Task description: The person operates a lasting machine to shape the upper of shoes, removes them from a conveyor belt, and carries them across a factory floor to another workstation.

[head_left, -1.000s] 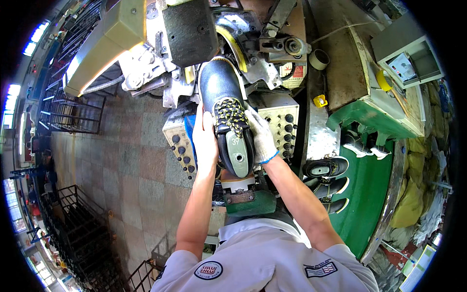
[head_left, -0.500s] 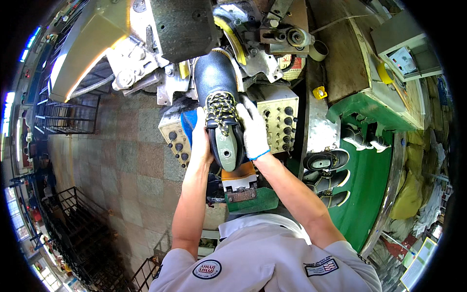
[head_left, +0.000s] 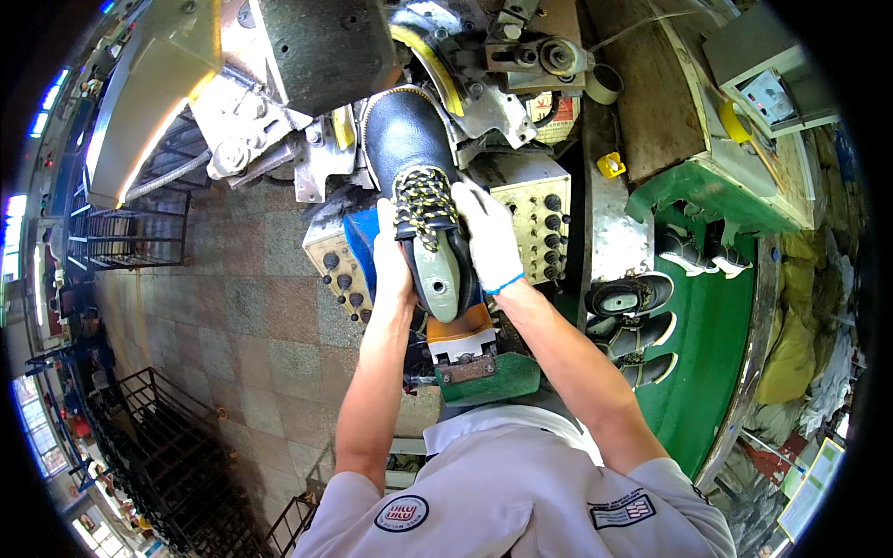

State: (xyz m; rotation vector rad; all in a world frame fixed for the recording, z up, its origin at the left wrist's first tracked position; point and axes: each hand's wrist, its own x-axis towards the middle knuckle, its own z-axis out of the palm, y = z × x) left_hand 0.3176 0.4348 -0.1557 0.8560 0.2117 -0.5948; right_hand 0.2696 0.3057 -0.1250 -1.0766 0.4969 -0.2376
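Note:
A black leather lace-up shoe (head_left: 406,130) with yellow-flecked black laces sits toe-away under the machine head. A grey-green last (head_left: 435,279) with a round hole fills its heel opening. My left hand (head_left: 393,265) is closed along the shoe's left side. My right hand (head_left: 490,237), in a white glove with a blue cuff edge, is closed along its right side. The toe lies between the machine's metal side plates, close to a yellow curved band (head_left: 430,67). An orange-brown pad (head_left: 461,325) on a bracket is just below the heel.
Control boxes with black knobs stand left (head_left: 337,272) and right (head_left: 532,223) of the shoe. Several more shoes (head_left: 642,337) lie on a green surface (head_left: 698,372) at right. A dark metal rack (head_left: 167,465) stands at lower left. A worn wooden bench (head_left: 642,93) is at upper right.
The shoe has turned slightly, its toe leftward and heel rightward, with both hands still on it. The whole view has also shifted a little.

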